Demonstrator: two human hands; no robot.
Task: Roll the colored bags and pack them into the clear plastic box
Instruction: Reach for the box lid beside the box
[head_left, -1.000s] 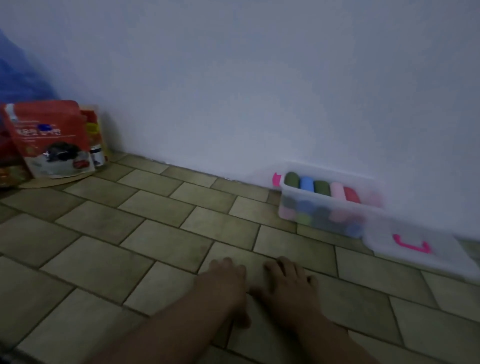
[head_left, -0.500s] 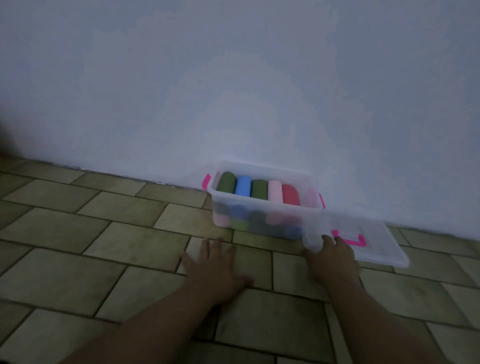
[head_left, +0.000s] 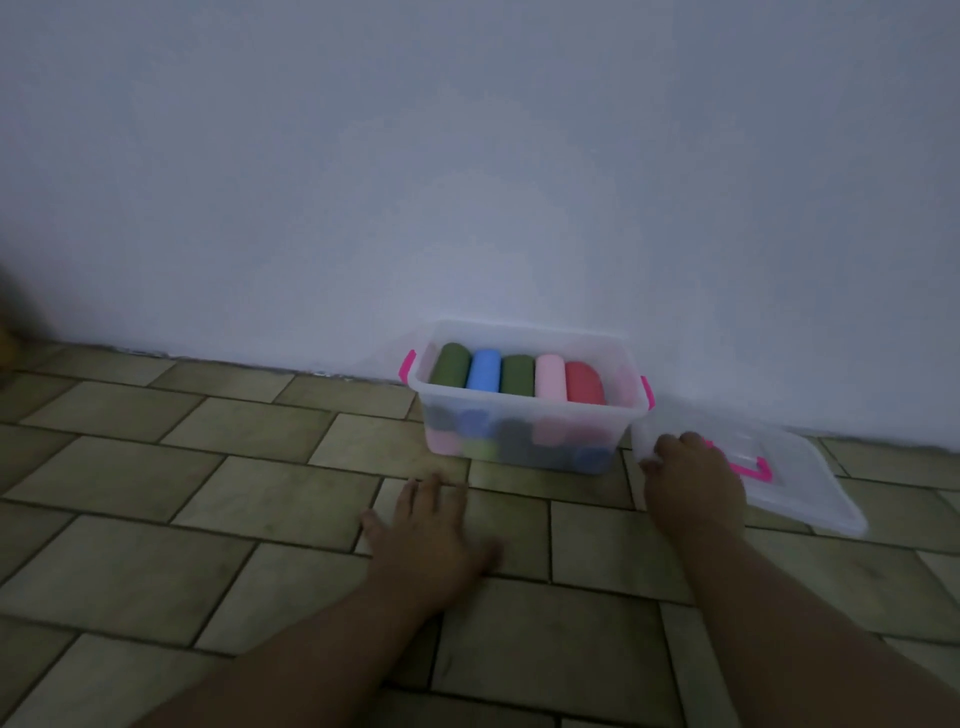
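A clear plastic box (head_left: 524, 415) with pink side clips stands on the tiled floor against the wall. Several rolled bags fill it: green (head_left: 451, 365), blue (head_left: 483, 370), green, pink (head_left: 550, 378) and red (head_left: 585, 383) on top, more below. Its clear lid (head_left: 800, 467) with a pink handle lies flat on the floor to the box's right. My right hand (head_left: 688, 480) grips the lid's near left corner, fingers curled over the edge. My left hand (head_left: 428, 530) rests flat on the floor in front of the box, fingers spread.
A pale wall (head_left: 467, 182) runs directly behind the box. Greenish floor tiles (head_left: 182, 493) stretch to the left and toward me. A dark blurred shape (head_left: 8, 332) sits at the far left edge.
The view swung right, so the red packets left the frame and the box came to the middle. My right hand moved from the floor onto the lid's corner. My left hand stayed flat on the tiles.
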